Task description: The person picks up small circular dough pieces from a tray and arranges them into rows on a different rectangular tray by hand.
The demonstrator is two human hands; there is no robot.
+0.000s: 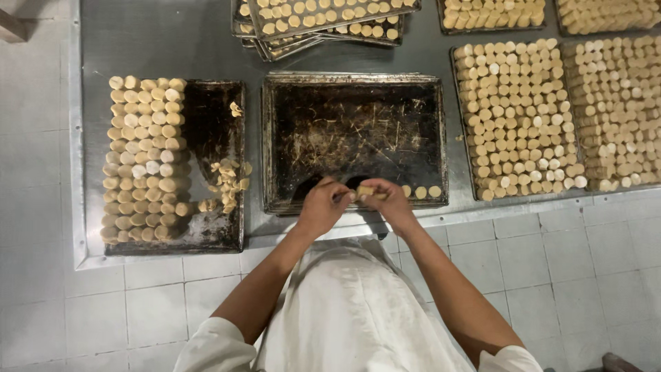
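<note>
Just between both hands' fingers (348, 195), a dough piece (365, 191) sits over the dark tray (354, 131).

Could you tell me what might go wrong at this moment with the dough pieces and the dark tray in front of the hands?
1. The left hand and right hand work a dough piece over the near rim of the dark tray; it could drop onto the tiled floor.
2. The loose dough pieces on the left tray lie scattered and may stick together.
3. The stacked trays sit askew and might slide.
</note>
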